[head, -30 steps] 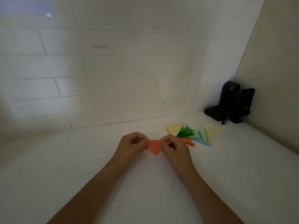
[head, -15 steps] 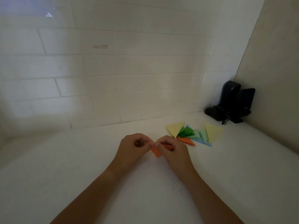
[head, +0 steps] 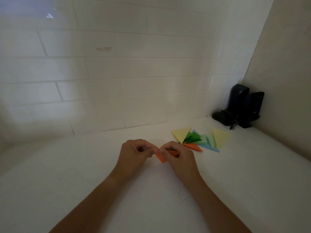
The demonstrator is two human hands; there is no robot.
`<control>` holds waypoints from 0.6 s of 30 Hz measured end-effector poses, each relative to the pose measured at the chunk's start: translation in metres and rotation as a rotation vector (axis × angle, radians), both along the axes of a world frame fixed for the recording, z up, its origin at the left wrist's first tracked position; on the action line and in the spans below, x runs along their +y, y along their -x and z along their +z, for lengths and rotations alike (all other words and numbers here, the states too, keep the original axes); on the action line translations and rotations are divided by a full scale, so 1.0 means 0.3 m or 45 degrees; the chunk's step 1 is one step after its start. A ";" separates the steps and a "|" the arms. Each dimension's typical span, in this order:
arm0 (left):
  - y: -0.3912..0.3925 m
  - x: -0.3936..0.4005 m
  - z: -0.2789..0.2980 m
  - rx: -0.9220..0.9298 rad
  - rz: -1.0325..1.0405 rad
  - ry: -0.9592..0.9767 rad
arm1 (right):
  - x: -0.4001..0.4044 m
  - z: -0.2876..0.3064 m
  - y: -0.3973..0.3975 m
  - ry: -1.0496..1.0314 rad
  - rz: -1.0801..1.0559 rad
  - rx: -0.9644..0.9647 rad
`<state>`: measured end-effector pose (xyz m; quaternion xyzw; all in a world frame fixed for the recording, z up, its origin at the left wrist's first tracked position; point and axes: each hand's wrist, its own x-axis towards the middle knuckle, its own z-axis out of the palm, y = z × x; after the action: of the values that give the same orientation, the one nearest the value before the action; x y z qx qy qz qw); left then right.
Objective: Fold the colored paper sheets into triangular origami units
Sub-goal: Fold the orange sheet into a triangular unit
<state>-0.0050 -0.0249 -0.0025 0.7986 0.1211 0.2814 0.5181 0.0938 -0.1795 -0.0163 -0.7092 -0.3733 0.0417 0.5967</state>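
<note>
A white tiled wall (head: pixel 117 73) fills the upper part of the head view, meeting a plain beige side wall (head: pixel 289 73) on the right. Below them stretches a white counter (head: pixel 67 174), the largest flat surface, and it serves as the landmark for everything else.

In the counter's far right corner, against both walls, stands a pair of black speakers (head: pixel 244 110) with a tangle of dark cord at their base.

On the counter, nearer than the speakers and right of centre, lies a fanned pile of folded paper triangles (head: pixel 202 138): two pale yellow ones at the outer ends, dark green and light green ones between them, blue ones underneath, and one orange triangle (head: pixel 193 146) at the near edge of the pile.

Two bare forearms reach in from the bottom edge toward the counter's middle. The left hand (head: pixel 134 155) and right hand (head: pixel 180 158) meet just above the surface, thumb tips touching. Both have their fingers curled and pinch a small orange paper piece (head: pixel 161 159) between them. Most of that paper is hidden by the fingers; one pointed corner hangs down below the thumbs, and a sliver shows inside the right hand. It sits just left of the pile, apart from it.

A patch of faint dark specks (head: pixel 180 194) marks the counter beside the right wrist.
</note>
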 end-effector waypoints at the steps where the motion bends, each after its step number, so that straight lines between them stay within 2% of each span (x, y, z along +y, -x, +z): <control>1: 0.001 0.001 0.000 -0.002 0.003 -0.001 | 0.000 -0.001 0.000 -0.003 -0.003 0.006; 9: -0.006 -0.006 -0.012 0.072 0.013 -0.121 | -0.006 0.000 -0.010 0.017 -0.015 0.018; 12: -0.003 -0.016 -0.011 0.099 -0.075 -0.056 | -0.010 0.003 -0.010 0.020 0.054 0.074; 18: -0.011 0.003 -0.017 0.085 -0.022 0.006 | -0.004 -0.007 -0.021 0.025 0.055 0.115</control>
<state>-0.0016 -0.0240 -0.0076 0.8073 0.1318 0.2499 0.5181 0.1001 -0.1807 -0.0183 -0.7042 -0.3607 0.0902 0.6049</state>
